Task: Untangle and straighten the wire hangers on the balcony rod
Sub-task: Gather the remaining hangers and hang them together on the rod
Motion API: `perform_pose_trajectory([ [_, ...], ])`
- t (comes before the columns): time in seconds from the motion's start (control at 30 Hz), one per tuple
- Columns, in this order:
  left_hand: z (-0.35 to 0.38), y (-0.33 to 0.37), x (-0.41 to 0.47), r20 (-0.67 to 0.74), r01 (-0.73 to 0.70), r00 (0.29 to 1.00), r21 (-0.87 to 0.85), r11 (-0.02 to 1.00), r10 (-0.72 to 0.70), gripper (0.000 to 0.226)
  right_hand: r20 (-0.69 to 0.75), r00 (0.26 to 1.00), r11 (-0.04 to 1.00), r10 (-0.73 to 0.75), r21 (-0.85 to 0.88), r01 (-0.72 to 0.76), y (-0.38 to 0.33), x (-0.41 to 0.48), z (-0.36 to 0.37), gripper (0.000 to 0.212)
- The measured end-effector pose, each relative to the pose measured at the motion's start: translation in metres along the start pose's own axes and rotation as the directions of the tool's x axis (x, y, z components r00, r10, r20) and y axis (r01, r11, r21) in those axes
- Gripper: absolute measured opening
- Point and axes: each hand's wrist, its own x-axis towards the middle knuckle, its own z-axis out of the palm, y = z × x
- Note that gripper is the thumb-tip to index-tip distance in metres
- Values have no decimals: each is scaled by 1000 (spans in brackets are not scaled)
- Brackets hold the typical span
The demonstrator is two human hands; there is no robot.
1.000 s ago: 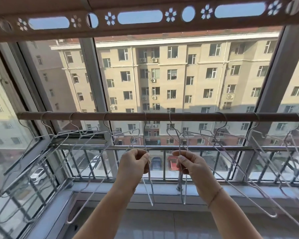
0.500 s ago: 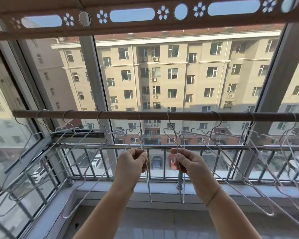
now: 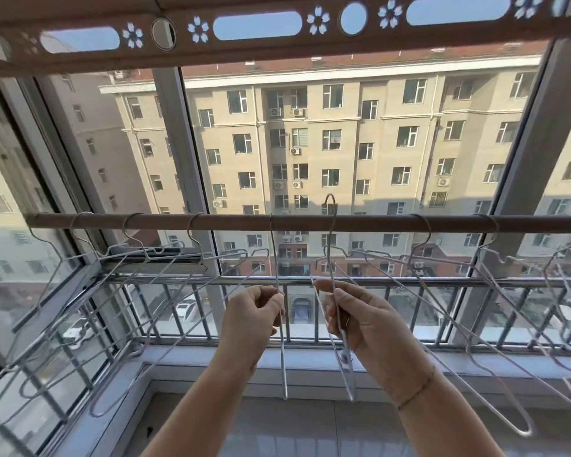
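Note:
A brown rod (image 3: pixel 310 222) runs across the balcony with several thin wire hangers on it. My left hand (image 3: pixel 253 316) pinches a hanger (image 3: pixel 282 357) that hangs edge-on from the rod's middle. My right hand (image 3: pixel 360 319) grips the neighbouring hanger (image 3: pixel 338 324); its hook (image 3: pixel 330 201) stands above the rod, off it. Left hangers (image 3: pixel 139 291) splay down-left and overlap. Right hangers (image 3: pixel 475 324) slant down-right and cross each other.
A steel railing (image 3: pixel 409 281) and barred window frame (image 3: pixel 63 341) lie just behind the hangers. A brown cut-out valance (image 3: pixel 257 31) spans the top. A white sill (image 3: pixel 310 357) and tiled floor are below. An apartment block fills the view outside.
My right hand has lifted its hanger, so the hook now rises above the rod instead of resting on it. My left hand stays on its hanger.

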Motion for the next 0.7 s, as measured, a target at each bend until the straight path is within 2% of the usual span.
perform_pose_trajectory([
  [0.27,-1,1,-2,1,6,1000,10,1000,-6,9,-163,986,994,46,-91,-62,12,3,-19,25],
  [0.7,3,-2,-1,18,-8,1000,21,1000,7,10,-205,978,986,40,-153,-72,10,0,-25,25],
])
